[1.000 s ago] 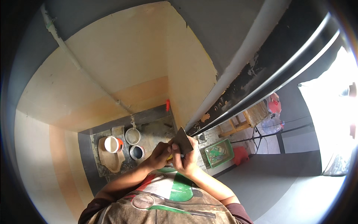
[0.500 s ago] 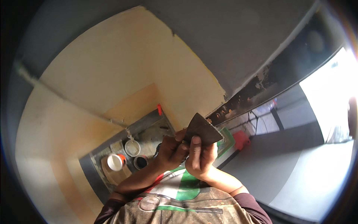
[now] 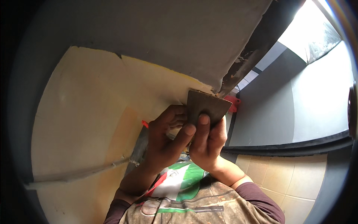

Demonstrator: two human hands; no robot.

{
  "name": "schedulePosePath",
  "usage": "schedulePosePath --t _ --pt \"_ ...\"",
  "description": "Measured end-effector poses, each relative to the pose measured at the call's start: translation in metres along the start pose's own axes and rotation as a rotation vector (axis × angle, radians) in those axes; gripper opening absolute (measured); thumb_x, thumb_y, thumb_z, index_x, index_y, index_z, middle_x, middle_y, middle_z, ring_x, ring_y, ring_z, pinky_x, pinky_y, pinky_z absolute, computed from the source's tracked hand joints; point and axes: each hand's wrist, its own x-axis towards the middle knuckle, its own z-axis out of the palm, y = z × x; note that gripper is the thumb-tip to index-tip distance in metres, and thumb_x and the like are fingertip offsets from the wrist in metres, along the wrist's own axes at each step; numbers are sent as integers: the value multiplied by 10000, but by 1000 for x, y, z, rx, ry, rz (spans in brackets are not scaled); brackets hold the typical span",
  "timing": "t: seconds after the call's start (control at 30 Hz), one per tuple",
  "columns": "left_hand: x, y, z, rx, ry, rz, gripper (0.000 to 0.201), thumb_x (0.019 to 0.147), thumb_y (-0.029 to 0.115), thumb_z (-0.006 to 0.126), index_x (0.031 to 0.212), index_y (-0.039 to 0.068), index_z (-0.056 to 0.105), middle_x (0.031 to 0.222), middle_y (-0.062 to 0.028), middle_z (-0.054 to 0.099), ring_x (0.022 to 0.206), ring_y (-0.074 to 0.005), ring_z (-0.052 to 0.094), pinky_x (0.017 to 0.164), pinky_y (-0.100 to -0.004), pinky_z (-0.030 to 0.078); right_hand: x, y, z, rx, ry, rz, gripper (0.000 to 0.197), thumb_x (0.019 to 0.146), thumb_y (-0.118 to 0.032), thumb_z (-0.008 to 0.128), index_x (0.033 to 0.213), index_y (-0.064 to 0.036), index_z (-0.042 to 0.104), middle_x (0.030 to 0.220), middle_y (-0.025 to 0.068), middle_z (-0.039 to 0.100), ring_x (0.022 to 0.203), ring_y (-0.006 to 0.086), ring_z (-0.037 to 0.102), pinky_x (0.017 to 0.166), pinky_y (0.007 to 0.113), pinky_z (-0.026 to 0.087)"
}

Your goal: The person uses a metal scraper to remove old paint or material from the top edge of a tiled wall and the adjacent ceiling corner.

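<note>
A dark, flat, wedge-shaped putty scraper (image 3: 213, 105) is held up in front of me, its broad edge upward. My right hand (image 3: 209, 143) grips it from below, thumb pressed against its face and fingers behind. At its left side, my left hand (image 3: 164, 134) curls in, with fingertips going behind the scraper and the thumb by its lower left edge. Those fingertips are hidden. Behind the scraper's top edge shows a thin, rough brownish strip; I cannot make out what it is. The blade overlaps the corner where the wall meets the dark frame.
A cream wall (image 3: 85, 97) lies ahead and left, below a dark grey surface (image 3: 149, 30). A pale pipe (image 3: 82, 174) runs along the wall. Rightward are a chipped dark frame (image 3: 244, 59), a grey panel (image 3: 268, 104), a red object (image 3: 234, 103) and cream tiles (image 3: 287, 175).
My view has swung, and the buckets on the floor are now mostly out of sight. Both hands have risen with the scraper, whose broad edge has turned upward.
</note>
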Motion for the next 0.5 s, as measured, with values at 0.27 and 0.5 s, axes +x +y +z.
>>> schedulePosePath --t 0.27,0.5 --pt "17 4 -7 145 -7 40 207 1014 171 717 962 -29 703 775 -58 740 741 -97 685 660 -270 522 -7 0 19 -38 69 -7 303 1141 -148 442 1376 44 453 1210 110 631 1069 151 602 902 270 503" --pt "23 -1 -9 148 6 82 239 1012 163 709 880 -36 709 715 -58 713 695 -86 650 610 -267 486 -9 16 24 -229 188 -95 288 1087 -43 514 1328 114 492 1149 193 663 955 251 660 812 325 535"
